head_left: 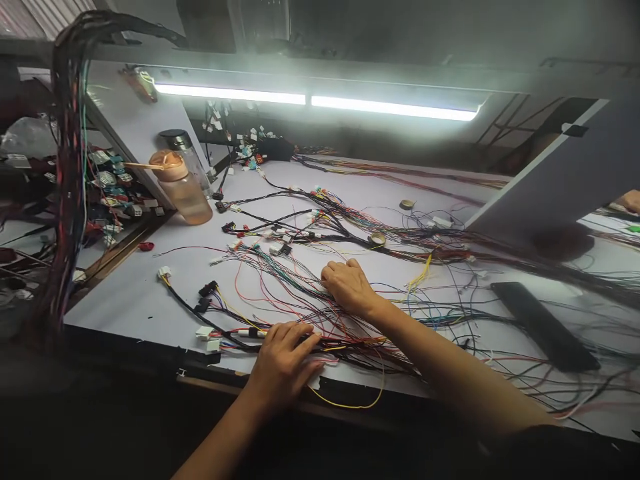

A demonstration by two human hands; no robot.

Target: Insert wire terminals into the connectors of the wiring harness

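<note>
My left hand [285, 357] lies over the near wire harness [235, 340] at the table's front edge. Its fingers are slightly bent on the bundle, with the thumb apart. White connectors [207, 338] stick out to its left, and a yellow wire [357, 405] loops below the edge. Farther in, my right hand [349, 287] is closed with curled fingers on a spread of thin loose wires [285, 273], red, green and dark. Its fingertips are hidden, so the exact strands in them do not show. Black connectors [207, 295] lie on the left.
A taped black harness [345, 235] with several branches crosses the table behind my hands. Tape rolls [377, 239] lie on it and beyond. Two bottles, one peach-lidded [185, 193], stand at left. A dark flat slab [545, 327] lies at right. A white panel [540, 167] rises behind.
</note>
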